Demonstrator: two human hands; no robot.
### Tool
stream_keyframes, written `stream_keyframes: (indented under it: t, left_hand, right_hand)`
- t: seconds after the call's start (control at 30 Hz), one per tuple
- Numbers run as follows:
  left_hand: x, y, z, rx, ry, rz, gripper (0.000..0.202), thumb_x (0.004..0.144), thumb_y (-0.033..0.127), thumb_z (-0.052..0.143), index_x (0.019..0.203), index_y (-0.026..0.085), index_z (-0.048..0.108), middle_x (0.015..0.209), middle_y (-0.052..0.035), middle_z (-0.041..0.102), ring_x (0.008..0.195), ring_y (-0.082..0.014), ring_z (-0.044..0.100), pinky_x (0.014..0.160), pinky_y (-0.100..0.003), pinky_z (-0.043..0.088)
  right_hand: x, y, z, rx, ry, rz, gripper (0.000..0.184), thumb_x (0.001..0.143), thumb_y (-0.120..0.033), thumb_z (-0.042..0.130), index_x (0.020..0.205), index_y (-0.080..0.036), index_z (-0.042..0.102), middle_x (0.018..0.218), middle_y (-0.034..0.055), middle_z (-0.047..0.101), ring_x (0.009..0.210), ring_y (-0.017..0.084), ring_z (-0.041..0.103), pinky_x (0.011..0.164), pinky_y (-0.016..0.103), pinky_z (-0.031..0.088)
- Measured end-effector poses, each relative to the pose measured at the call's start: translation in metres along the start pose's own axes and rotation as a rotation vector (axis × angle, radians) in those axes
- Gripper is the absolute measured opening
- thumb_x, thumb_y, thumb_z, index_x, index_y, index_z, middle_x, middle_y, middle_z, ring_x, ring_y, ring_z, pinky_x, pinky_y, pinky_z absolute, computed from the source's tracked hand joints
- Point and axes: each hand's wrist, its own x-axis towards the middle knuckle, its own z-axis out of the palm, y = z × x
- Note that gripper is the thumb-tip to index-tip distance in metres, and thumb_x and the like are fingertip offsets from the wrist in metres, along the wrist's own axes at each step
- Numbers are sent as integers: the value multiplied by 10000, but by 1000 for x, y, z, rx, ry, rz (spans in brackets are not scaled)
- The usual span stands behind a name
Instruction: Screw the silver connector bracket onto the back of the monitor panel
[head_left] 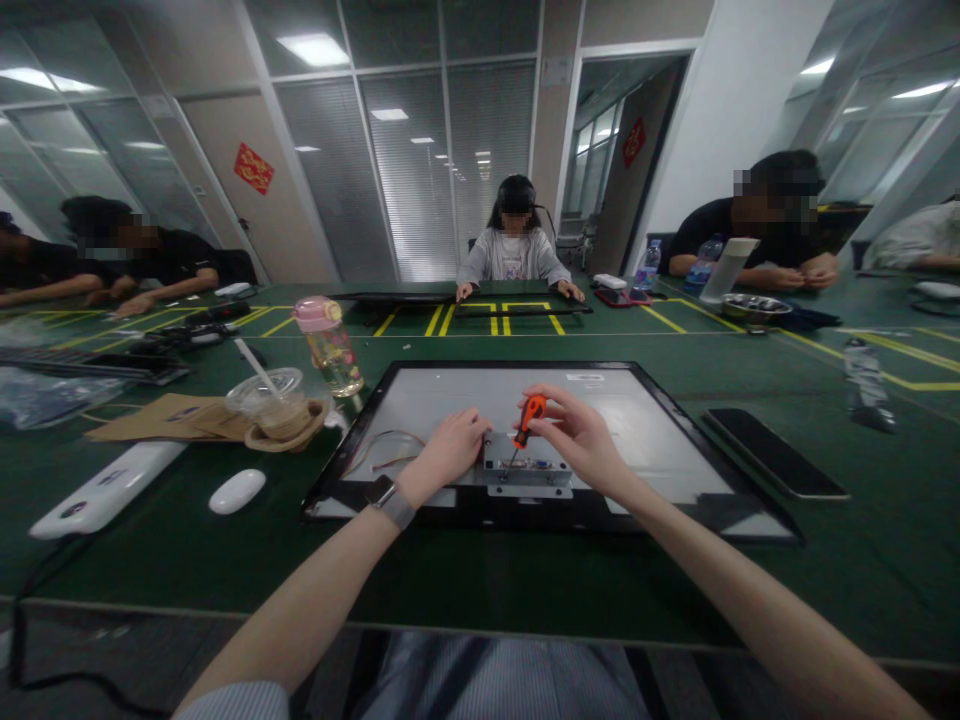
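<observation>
A monitor panel [645, 430] lies face down on the green table in front of me, its bare metal back up. A small metal connector bracket [527, 477] sits near its front edge. My right hand [581, 440] is closed on an orange-handled screwdriver [529, 415], whose tip points down at the bracket's left part. My left hand [448, 452] rests with fingers curled against the bracket's left end; a watch is on that wrist. Thin coloured wires [382, 452] loop on the panel to the left.
To the left stand a plastic cup with a straw [268, 395], a pink-lidded bottle [328, 345], a white mouse [237, 491] and a white device [105, 488]. A black phone [774, 452] lies right of the panel. Other people sit around the table; one opposite [514, 250] handles another panel.
</observation>
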Motion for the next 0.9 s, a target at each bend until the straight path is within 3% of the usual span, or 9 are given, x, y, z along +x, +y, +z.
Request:
stream_keyframes:
  t: [0.13, 0.37, 0.63, 0.77, 0.83, 0.9]
  left_hand:
    - [0, -1, 2, 14, 6, 2, 339, 1003, 127, 392, 1185, 205, 667, 1067, -80, 621, 975, -226, 614, 888, -364, 487]
    - [0, -5, 8, 40, 25, 18, 270, 992, 115, 416, 1111, 168, 652, 1064, -91, 632, 977, -224, 613, 902, -358, 492]
    - [-1, -2, 3, 3, 7, 4, 322, 1000, 121, 399, 1194, 178, 650, 1109, -97, 636, 1038, -230, 615, 952, -375, 492]
    - [-1, -3, 4, 7, 4, -4, 324, 1003, 130, 392, 1191, 178, 653, 1128, -104, 637, 1042, -232, 618, 951, -378, 493]
    - [0, -4, 5, 10, 2, 1, 321, 1000, 126, 396, 1185, 178, 653, 1126, -104, 636, 1040, -230, 618, 959, -377, 488]
    - [0, -3, 4, 7, 1, 6, 319, 995, 120, 403, 1181, 183, 654, 1127, -99, 633, 1035, -227, 618, 966, -375, 484]
  right_hand:
    - [12, -5, 3, -70, 8, 8, 287, 860, -325, 731, 1136, -259, 686, 1076, 49, 702, 833, 191, 740, 627, 301, 635]
    - [43, -5, 5, -117, -180, 4, 288, 847, -294, 727, 1121, -243, 656, 1021, 29, 706, 840, 176, 725, 606, 263, 587]
    - [45, 0, -5, -179, -142, -97, 228, 826, -345, 775, 1015, -229, 719, 931, 18, 659, 733, 134, 645, 598, 250, 570]
    - [50, -9, -15, -58, -259, -48, 279, 981, -368, 565, 1172, -239, 721, 1115, 81, 706, 961, 192, 699, 742, 328, 624]
    - [53, -15, -19, 37, -355, -28, 302, 978, -376, 580, 1191, -224, 731, 1074, 78, 751, 990, 209, 719, 859, 395, 616]
    - [54, -19, -21, 41, -376, -1, 296, 941, -385, 647, 1162, -220, 755, 1015, 67, 771, 943, 214, 733, 850, 409, 618]
